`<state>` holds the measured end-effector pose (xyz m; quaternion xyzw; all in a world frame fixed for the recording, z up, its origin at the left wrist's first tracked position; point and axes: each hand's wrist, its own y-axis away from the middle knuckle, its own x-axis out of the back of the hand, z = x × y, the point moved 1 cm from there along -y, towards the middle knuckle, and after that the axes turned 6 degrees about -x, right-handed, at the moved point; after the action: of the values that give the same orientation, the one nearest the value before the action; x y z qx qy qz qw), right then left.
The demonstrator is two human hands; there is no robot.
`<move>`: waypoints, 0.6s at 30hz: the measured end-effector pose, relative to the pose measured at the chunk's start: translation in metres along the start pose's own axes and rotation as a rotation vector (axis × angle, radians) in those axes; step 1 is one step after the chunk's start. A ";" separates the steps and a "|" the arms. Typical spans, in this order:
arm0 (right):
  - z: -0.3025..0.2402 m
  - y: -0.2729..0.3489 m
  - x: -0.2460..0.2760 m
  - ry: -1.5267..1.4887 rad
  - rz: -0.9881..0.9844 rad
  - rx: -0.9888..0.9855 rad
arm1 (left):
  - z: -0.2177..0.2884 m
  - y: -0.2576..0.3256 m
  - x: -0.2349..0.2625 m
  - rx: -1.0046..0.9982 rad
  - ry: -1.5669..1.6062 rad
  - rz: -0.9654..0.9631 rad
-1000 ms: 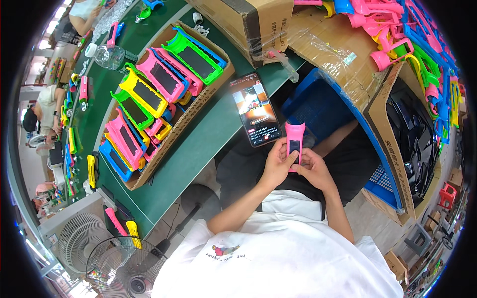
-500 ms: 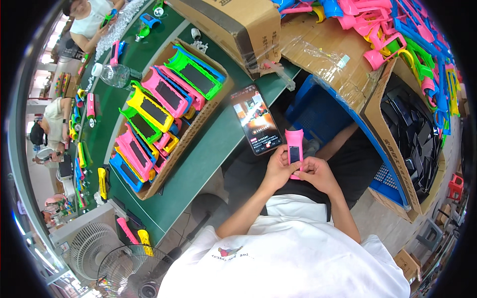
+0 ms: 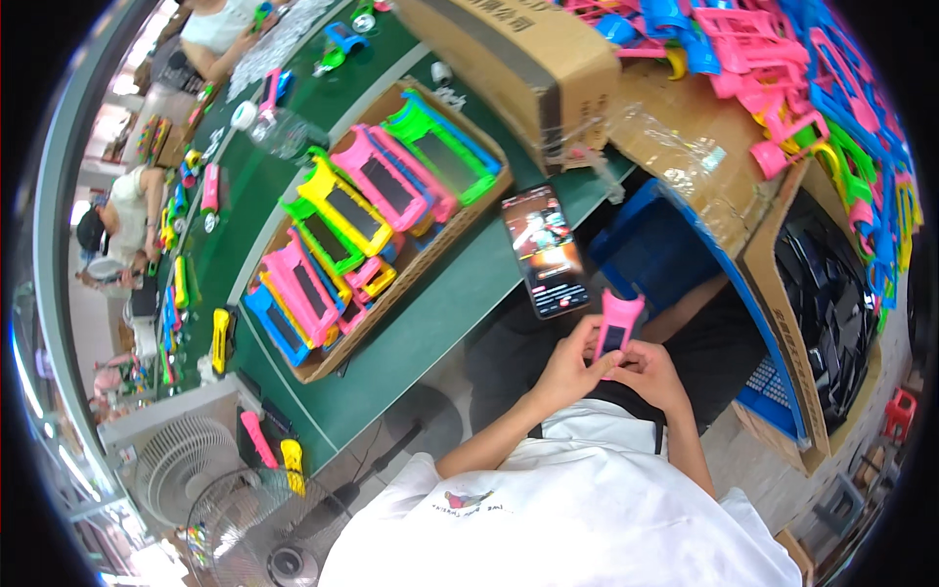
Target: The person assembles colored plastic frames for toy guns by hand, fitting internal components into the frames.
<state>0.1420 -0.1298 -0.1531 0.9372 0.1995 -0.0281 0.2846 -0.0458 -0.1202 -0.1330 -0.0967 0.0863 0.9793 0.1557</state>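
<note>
A pink plastic casing (image 3: pixel 623 311) with a dark panel set in its face stands upright over my lap. My left hand (image 3: pixel 575 364) grips it from the left side, and my right hand (image 3: pixel 653 374) closes on its lower end; both thumbs rest near the bottom. The fingers partly hide its lower part. Beyond my left hand a lit phone (image 3: pixel 544 249) leans at the table edge. Left of the phone, a cardboard box (image 3: pixel 416 284) holds rows of pink, yellow, green and blue casings with the same dark panels.
On my right, an open carton (image 3: pixel 782 323) contains black flat pieces. Behind it lies a heap of coloured plastic casings (image 3: pixel 753 59). A tall cardboard box (image 3: pixel 509 59) and a plastic bottle (image 3: pixel 279 132) stand on the green table (image 3: pixel 430 333). Fans (image 3: pixel 264 528) are at lower left.
The view has shifted, so most of the scene sits further right. The pink casing, still in both hands, now tilts to the right at its top.
</note>
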 end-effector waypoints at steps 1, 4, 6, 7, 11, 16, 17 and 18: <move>-0.008 0.005 -0.001 -0.059 -0.053 0.023 | 0.018 0.005 -0.001 -0.013 -0.076 0.001; -0.009 0.006 0.004 -0.158 -0.202 0.101 | 0.057 0.031 0.006 -0.197 -0.506 -0.102; -0.013 0.005 0.007 0.002 -0.218 0.201 | 0.090 0.050 0.009 -0.275 -0.518 -0.076; -0.024 0.003 0.001 0.028 -0.197 0.127 | 0.110 0.062 0.014 -0.264 -0.474 0.009; -0.008 -0.008 0.003 0.071 -0.093 0.047 | 0.166 0.086 0.059 -0.444 -0.470 0.664; -0.004 -0.012 0.004 0.132 -0.022 0.032 | 0.228 0.082 0.162 -0.404 -0.816 1.077; -0.007 -0.011 0.001 0.158 -0.014 0.052 | 0.227 0.083 0.186 -0.407 -0.829 1.095; -0.009 -0.009 0.002 0.185 0.008 0.070 | 0.223 0.077 0.203 -0.376 -0.897 1.098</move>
<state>0.1394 -0.1176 -0.1508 0.9460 0.2203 0.0525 0.2321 -0.2961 -0.0891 0.0491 0.3457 -0.1194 0.8599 -0.3562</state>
